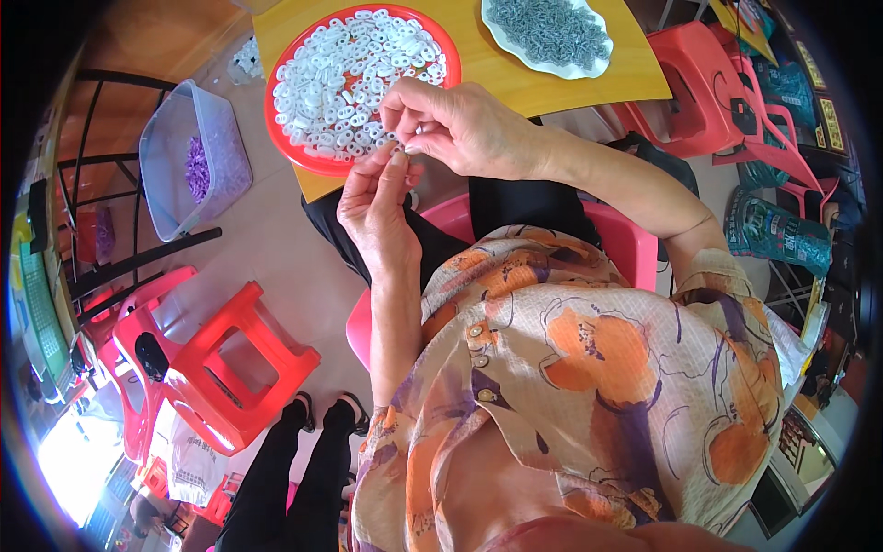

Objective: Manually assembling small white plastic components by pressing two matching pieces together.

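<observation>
My left hand [379,213] and my right hand [474,129] meet in front of me at the near edge of a round red tray [454,63]. Thumb and fingers of both are pinched together, fingertips nearly touching. Something tiny and pale shows between the right fingers, too small to name; what the left fingertips grip is hidden. Many small white oval plastic pieces [317,69] with holes lie heaped in the tray. To its right a white wavy-edged dish [600,66] holds a pile of small grey-blue slender pieces [550,32].
The tray and dish rest on a yellow wooden table [497,87]. At left on the floor stands a clear plastic bin [166,156] with purple pieces. Red stools [244,359] stand lower left, near another person's black-trousered legs [294,460]. Red chairs [690,87] are at right.
</observation>
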Action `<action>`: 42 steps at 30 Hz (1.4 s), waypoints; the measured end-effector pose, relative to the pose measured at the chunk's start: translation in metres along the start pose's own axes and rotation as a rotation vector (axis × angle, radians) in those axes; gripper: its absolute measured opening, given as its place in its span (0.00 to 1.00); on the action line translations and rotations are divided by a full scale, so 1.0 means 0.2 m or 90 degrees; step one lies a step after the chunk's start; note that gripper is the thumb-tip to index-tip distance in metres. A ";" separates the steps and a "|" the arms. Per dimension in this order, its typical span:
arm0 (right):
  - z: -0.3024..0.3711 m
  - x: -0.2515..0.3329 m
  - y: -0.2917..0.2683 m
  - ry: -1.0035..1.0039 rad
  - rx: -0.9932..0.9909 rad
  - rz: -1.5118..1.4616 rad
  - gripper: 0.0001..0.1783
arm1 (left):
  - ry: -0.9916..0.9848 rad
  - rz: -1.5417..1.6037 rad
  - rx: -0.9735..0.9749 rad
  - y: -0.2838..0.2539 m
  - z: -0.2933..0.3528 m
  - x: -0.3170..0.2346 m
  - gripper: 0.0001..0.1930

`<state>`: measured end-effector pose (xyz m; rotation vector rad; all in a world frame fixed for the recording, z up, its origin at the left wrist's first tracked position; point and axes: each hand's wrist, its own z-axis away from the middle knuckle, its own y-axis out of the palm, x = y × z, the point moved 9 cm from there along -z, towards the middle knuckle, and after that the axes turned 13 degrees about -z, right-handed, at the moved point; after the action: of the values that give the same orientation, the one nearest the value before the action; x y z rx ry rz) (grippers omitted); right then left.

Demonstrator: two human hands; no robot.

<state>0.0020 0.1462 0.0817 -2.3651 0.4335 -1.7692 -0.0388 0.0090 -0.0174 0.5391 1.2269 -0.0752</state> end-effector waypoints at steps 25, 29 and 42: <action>-0.35 -0.48 -0.15 0.031 0.057 0.535 0.08 | -0.124 0.125 0.041 0.01 -0.04 0.15 0.08; -0.34 -0.53 -0.16 0.048 0.066 0.557 0.08 | -0.116 0.135 0.034 -0.03 -0.08 0.13 0.07; -0.19 -0.42 -0.06 0.078 0.169 0.330 0.08 | -0.086 0.154 0.009 -0.10 -0.09 0.08 0.09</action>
<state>-0.0538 0.1855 0.0199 -1.7675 0.7022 -1.6066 -0.0560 0.0037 -0.0420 0.6804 1.0231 0.0837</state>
